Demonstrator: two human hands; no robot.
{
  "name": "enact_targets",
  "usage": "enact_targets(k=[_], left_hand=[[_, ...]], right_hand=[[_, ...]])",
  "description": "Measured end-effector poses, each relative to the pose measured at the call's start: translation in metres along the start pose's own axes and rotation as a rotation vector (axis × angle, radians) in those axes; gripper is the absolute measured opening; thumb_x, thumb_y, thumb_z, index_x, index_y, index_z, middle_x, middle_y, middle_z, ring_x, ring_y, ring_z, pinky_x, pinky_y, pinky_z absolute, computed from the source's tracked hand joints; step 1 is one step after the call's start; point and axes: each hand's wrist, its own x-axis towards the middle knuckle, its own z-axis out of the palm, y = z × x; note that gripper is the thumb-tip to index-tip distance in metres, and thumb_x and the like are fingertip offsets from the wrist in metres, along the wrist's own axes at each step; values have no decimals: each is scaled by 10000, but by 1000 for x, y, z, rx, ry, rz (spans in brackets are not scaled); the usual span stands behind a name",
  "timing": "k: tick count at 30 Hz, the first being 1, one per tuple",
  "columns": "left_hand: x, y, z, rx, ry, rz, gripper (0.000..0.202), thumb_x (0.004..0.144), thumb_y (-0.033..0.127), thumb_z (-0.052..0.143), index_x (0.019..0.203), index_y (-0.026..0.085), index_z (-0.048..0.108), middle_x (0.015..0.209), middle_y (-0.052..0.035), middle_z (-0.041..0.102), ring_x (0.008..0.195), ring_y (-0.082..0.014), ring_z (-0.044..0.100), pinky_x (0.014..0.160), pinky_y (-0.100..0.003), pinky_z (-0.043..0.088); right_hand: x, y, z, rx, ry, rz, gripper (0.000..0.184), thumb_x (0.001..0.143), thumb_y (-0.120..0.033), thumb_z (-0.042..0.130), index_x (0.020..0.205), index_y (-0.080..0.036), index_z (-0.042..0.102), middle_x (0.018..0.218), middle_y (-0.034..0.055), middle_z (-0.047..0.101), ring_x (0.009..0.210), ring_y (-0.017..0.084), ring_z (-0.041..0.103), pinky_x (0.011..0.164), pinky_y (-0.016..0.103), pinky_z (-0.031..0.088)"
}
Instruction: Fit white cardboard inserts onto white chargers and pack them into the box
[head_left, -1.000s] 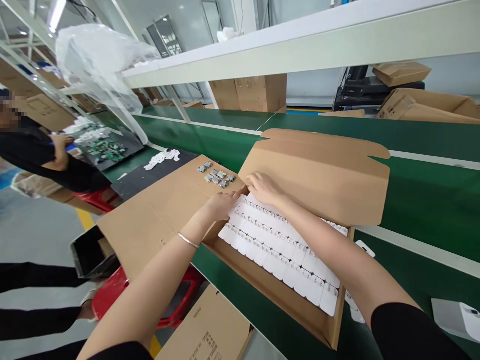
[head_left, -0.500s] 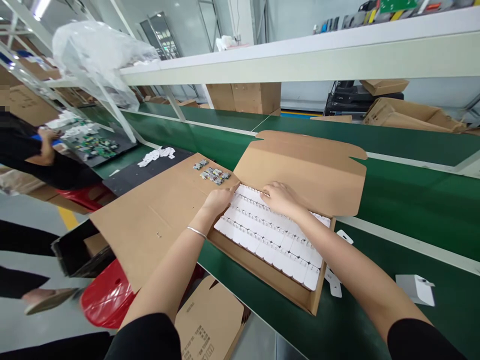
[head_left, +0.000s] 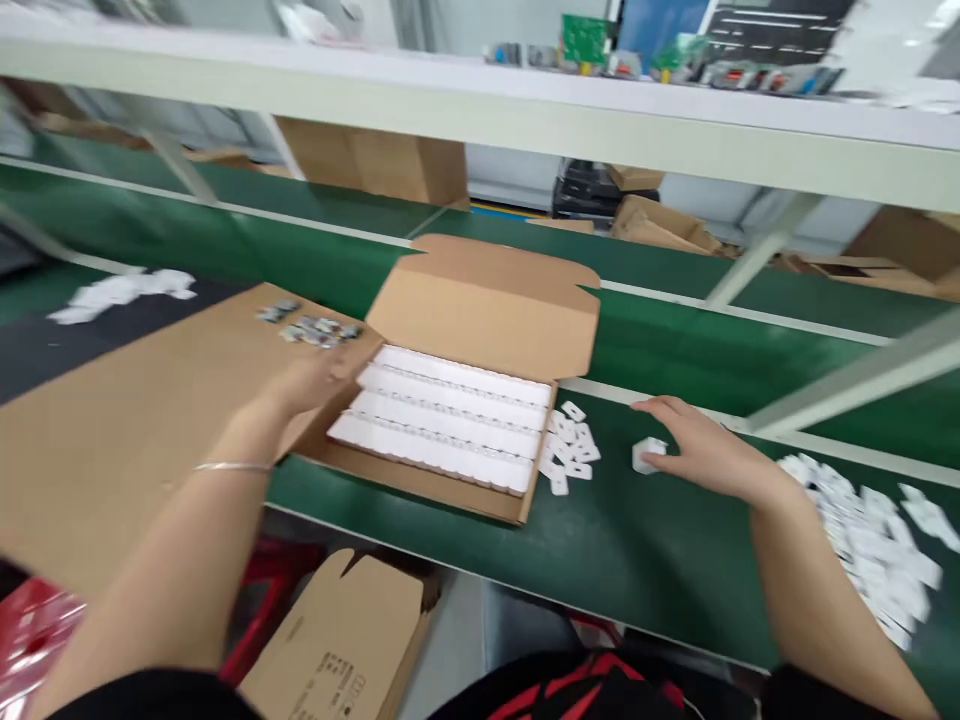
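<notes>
An open cardboard box [head_left: 420, 478] sits on the green conveyor belt [head_left: 660, 540], filled with rows of small white flat parts [head_left: 450, 420]. My left hand [head_left: 319, 378] rests on the box's left end, blurred by motion, fingers hard to make out. My right hand [head_left: 694, 448] lies on the belt to the right of the box, fingers spread over a small white part [head_left: 648, 455]. A few loose white parts [head_left: 570, 448] lie between the box and that hand.
A heap of white parts [head_left: 862, 535] lies on the belt at right. A flat cardboard sheet [head_left: 127, 410] at left carries small metal pieces [head_left: 311, 328]. Another carton [head_left: 345, 645] sits below the belt. A shelf rail [head_left: 480, 105] runs overhead.
The view swung to the right. My right hand left the box and moved right onto the belt, over a loose white part. My left hand stayed at the box's left end.
</notes>
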Motion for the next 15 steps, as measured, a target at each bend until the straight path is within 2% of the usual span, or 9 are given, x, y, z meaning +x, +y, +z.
enact_targets(k=[2,3,5,7,9,12,15], left_hand=[[-8,1,3,-17,46,-50,597,987,569,491,1356,109,584,1058,-134,729,855,-316,722,761,-560,638],[-14,8,7,-60,110,-44,583,976,603,485,1305,137,600,1072,-125,721,865,-314,718,751,-550,644],[-32,32,14,-151,209,38,461,960,582,495,1169,194,630,1044,-85,717,903,-305,715,781,-530,649],[-57,73,19,-242,287,174,342,968,467,514,1191,232,624,1071,-47,722,1016,-280,708,898,-498,635],[-87,122,24,-332,317,255,292,984,319,512,1234,206,614,1092,-71,717,1059,-269,705,964,-470,605],[-130,198,33,-426,256,338,277,1011,208,488,1264,193,599,1092,-98,707,1022,-263,708,949,-457,596],[-159,264,52,-498,114,460,426,994,180,546,1416,224,503,1310,-133,659,1127,-272,695,965,-438,600]], right_hand=[[-13,18,8,-12,-128,91,885,806,-412,759,1614,-298,417,1612,118,477,1358,405,584,1016,477,553],[-15,24,15,-11,-169,137,953,785,-373,775,1644,-299,369,1619,123,467,1333,402,603,978,460,565],[-15,35,31,-3,-190,214,988,773,-291,765,1662,-273,336,1593,148,488,1265,392,647,903,429,573],[-10,41,48,45,-132,231,894,782,-234,734,1615,-227,411,1531,168,546,1207,378,674,875,411,559],[-5,44,60,119,-57,202,690,811,-229,705,1481,-192,543,1425,166,632,1160,354,685,879,400,541],[-5,34,69,206,13,157,421,865,-311,679,1265,-193,624,1228,128,717,1036,297,695,827,369,527],[-10,8,71,370,99,103,411,865,-431,694,1204,-223,591,1012,57,721,836,231,664,714,330,498]])
